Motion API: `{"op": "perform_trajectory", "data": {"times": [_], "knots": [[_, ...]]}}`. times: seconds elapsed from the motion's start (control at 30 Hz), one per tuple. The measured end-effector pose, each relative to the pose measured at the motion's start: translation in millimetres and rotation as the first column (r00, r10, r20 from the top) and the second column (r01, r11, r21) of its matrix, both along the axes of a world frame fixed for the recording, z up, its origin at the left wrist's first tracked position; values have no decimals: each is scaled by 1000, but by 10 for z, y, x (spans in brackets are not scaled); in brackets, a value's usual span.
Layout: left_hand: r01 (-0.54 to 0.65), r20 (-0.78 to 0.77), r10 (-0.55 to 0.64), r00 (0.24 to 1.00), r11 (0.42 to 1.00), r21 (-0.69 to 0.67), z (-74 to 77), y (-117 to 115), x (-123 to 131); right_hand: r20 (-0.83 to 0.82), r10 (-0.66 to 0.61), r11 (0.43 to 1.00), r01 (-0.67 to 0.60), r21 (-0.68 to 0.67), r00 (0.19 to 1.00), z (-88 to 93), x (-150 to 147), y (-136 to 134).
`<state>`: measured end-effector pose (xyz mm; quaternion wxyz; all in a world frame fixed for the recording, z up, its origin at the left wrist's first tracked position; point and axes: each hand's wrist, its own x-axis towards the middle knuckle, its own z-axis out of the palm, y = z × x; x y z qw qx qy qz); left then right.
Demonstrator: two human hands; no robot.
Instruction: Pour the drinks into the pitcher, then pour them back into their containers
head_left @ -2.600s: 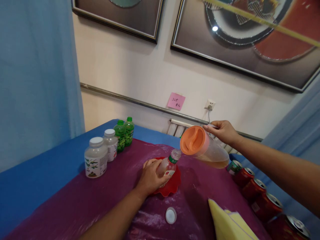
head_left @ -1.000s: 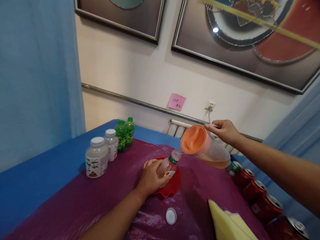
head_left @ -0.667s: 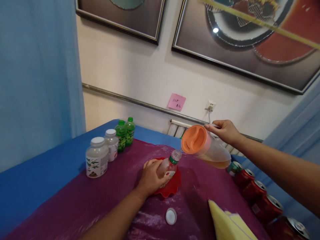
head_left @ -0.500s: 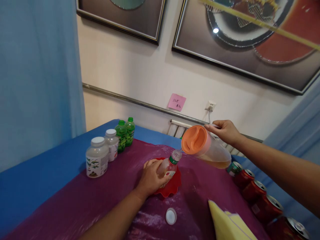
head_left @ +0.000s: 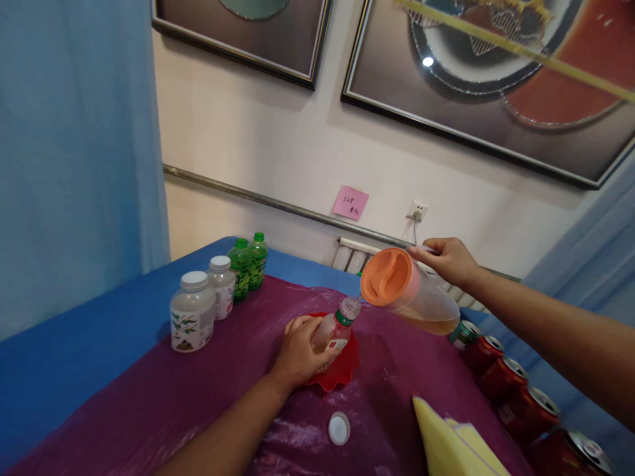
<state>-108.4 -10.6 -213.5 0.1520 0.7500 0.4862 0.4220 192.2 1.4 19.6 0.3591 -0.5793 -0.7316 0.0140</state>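
My left hand (head_left: pixel 300 350) is wrapped round a clear plastic bottle (head_left: pixel 333 332) with a green neck band, tilted to the right, its mouth uncapped. Under it lies a red wavy-edged dish (head_left: pixel 342 378). My right hand (head_left: pixel 449 260) grips the handle of a clear pitcher (head_left: pixel 425 303) with an orange lid (head_left: pixel 389 277). The pitcher is tipped left, its spout close at the bottle's mouth, and pale brown liquid lies along its lower side. A thin stream seems to run between them. A white cap (head_left: pixel 339 428) lies upturned on the purple cloth, nearer to me.
Two white-lidded jars (head_left: pixel 192 312) and two green bottles (head_left: pixel 241 270) stand at the left. Several drink cans (head_left: pixel 505 377) line the right side. A folded yellow cloth (head_left: pixel 456 443) lies at the front right of the purple cloth (head_left: pixel 198 396).
Almost nothing differs. The pitcher stays tipped at the bottle's mouth, and both hands keep their places.
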Motion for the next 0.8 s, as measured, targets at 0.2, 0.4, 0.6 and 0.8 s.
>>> {"op": "perform_trajectory", "data": {"times": [0.2, 0.4, 0.6, 0.8], "knots": [[5, 10, -5, 1000, 1000, -12, -6, 1, -4, 8, 2, 1000, -2, 4, 1000, -8, 17, 12], [5, 10, -4, 1000, 1000, -17, 20, -12, 2, 10, 2, 1000, -2, 0, 1000, -2, 14, 8], [-5, 4, 5, 1000, 1000, -20, 8, -6, 3, 15, 3, 1000, -3, 4, 1000, -5, 15, 2], [-3, 8, 3, 1000, 1000, -16, 5, -11, 4, 2, 4, 1000, -4, 2, 1000, -14, 18, 6]]}}
